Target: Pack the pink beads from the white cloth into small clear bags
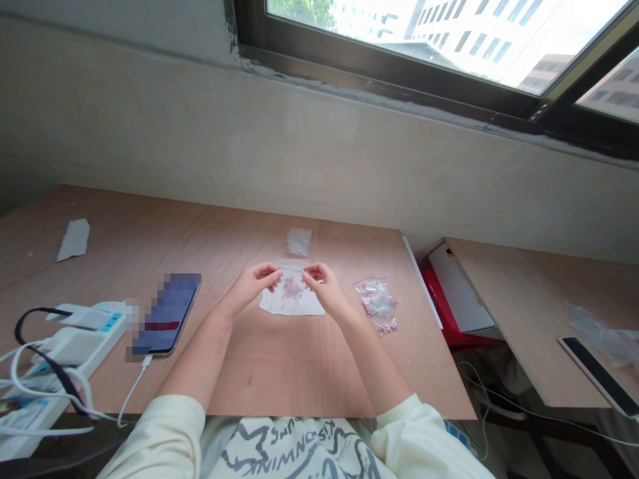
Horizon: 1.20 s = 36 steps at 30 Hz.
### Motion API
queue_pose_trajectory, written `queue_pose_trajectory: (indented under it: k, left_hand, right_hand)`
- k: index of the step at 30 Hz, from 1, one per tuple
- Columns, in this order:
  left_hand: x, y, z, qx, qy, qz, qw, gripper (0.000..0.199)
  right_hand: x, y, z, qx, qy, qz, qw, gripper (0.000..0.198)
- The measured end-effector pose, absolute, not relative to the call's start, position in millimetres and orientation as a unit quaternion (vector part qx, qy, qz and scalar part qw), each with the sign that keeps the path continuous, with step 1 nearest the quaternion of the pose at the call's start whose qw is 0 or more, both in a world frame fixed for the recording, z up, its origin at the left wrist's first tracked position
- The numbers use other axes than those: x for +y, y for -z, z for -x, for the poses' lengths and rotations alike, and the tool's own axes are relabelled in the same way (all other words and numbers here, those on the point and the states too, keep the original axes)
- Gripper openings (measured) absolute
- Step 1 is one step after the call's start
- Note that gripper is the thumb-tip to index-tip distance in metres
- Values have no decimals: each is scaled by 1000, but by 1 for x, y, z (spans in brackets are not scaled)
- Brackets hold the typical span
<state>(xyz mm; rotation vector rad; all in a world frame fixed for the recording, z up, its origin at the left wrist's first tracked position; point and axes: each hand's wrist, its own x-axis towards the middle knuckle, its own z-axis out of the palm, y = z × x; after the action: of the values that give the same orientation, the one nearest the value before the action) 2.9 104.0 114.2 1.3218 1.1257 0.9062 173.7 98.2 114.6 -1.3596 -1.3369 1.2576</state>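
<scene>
My left hand (266, 277) and my right hand (315, 279) face each other over a white sheet (269, 306), each with thumb and fingers pinched. A thin reddish string (291, 269) stretches between the two pinches. On the sheet below lies a cluster of small pink beads (292, 289); single beads are too small to make out. Right of my right hand is a clear plastic bag (378, 304) with pink and purple bits in it. Behind the sheet sits a small clear packet (299, 242), its contents unclear.
The wooden table (299, 372) meets a wall below a window. A phone (172, 316) on a charging cable and a power strip (94, 336) with tangled cords are at left. A torn paper piece (74, 239) lies far left. Past a gap at right stands a second table (539, 319).
</scene>
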Motion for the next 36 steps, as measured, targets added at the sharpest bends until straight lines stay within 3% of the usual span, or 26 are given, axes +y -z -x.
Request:
queue_pose_trajectory:
  k: [17, 27, 36]
  left_hand:
    - [94, -112, -4, 496, -407, -545, 540, 18]
    - [100, -115, -13, 470, -378, -545, 583, 22]
    - [101, -103, -18, 491, -370, -558, 558, 24]
  right_hand:
    - [92, -110, -170, -425, -613, 507, 432, 15]
    - [100, -112, -165, -425, -600, 514, 442, 15]
    - [100, -98, -158, -402, -632, 504, 431, 22]
